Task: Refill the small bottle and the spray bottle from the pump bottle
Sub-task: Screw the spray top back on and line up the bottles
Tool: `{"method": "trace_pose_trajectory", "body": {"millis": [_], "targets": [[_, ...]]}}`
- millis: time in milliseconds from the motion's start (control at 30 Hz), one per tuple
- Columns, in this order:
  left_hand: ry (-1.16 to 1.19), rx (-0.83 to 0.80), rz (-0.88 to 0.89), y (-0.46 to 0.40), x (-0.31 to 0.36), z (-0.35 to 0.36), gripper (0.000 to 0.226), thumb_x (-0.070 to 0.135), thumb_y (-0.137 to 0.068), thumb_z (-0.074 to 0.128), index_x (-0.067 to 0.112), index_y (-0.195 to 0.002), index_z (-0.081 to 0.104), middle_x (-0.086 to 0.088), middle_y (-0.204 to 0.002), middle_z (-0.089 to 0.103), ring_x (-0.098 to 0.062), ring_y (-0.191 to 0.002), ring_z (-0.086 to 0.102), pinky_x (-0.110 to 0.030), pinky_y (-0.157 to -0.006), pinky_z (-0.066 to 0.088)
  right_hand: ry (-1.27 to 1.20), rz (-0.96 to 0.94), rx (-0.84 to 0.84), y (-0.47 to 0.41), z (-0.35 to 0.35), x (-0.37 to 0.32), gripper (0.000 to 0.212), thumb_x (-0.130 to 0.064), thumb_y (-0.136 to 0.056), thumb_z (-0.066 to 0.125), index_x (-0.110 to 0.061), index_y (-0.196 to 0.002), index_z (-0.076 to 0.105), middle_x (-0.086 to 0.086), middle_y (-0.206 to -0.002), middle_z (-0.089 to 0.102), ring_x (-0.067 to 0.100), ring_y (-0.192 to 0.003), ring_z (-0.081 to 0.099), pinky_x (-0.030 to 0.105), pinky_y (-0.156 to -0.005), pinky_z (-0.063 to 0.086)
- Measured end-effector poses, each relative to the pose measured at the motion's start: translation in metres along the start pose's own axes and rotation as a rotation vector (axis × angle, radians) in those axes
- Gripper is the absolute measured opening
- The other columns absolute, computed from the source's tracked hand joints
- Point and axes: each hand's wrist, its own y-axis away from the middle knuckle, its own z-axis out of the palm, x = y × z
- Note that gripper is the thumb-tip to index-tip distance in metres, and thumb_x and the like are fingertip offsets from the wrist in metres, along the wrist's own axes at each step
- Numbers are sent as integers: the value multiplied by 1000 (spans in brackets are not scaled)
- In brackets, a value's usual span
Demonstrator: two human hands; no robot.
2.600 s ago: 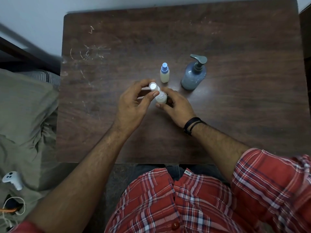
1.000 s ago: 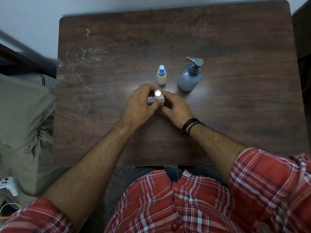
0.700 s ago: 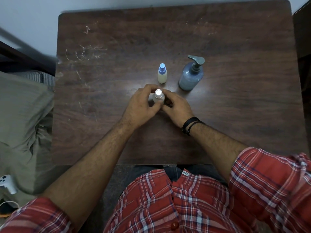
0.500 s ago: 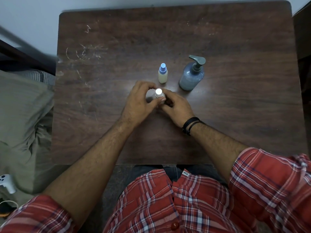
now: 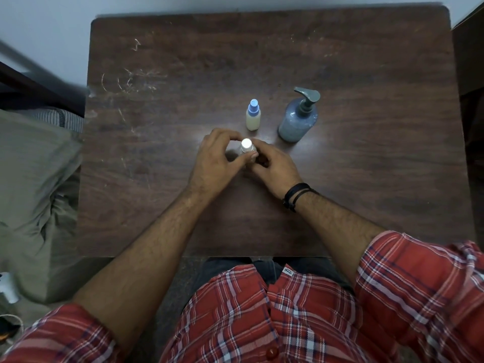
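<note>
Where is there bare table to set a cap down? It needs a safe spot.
Free: the wide table right of the pump bottle, and the scratched stretch left of the left hand. Crowded: the middle, where both hands hold a bottle near the blue-capped bottle.

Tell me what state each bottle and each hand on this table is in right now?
Small white-capped bottle: upright on the table, cap on, held by both hands.
Spray bottle: upright, blue top on, untouched, pale liquid inside.
Pump bottle: upright, pump head on, untouched.
Left hand: fingers closed around the cap.
Right hand: gripping the small bottle's body.
</note>
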Motion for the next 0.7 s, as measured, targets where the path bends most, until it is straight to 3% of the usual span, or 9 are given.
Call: {"method": "trace_pose_trajectory", "body": {"millis": [100, 200, 367, 533, 700], "targets": [[7, 28, 41, 5, -7, -9, 31, 38, -85, 77, 16, -105, 68, 8, -107, 63, -13, -102, 60, -37, -91, 49, -29, -3, -10, 1, -1, -1, 47, -43, -86, 69, -40, -131, 56, -12, -116, 65, 9, -107, 59, 35, -94, 52], [4, 20, 119, 10, -6, -6, 26, 30, -90, 72, 12, -109, 70, 1, -108, 68, -16, -102, 62, -47, -90, 50, -30, -8, -4, 1, 0, 0, 47, -45, -86, 68, -40, -132, 56, -11, -117, 65, 11, -108, 60, 37, -95, 52], [2, -5, 33, 10, 8, 11, 41, 45, -85, 71, 13, -109, 70, -3, -110, 65, -23, -104, 60, -41, -92, 49, 13, -6, 1, 0, 1, 2, 46, -31, -89, 62, -37, -135, 55, -7, -122, 66, 15, -111, 59, 40, -98, 49], [-49, 9, 8, 3, 3, 5, 41, 51, -84, 70, 17, -107, 69, 0, -108, 62, -20, -102, 58, -30, -91, 44, 9, -11, 0, 1, -1, -1, 47, -33, -90, 65, -36, -135, 56, -6, -117, 66, 14, -107, 59, 37, -95, 50], [-37, 23, 89, 8, -8, 3, 27, 30, -91, 68, 12, -111, 70, -4, -105, 66, -24, -96, 62, -47, -87, 49, -27, -7, -1, 0, 0, 0, 48, -41, -86, 70, -38, -132, 57, -9, -113, 66, 11, -105, 60, 36, -94, 51]]}}
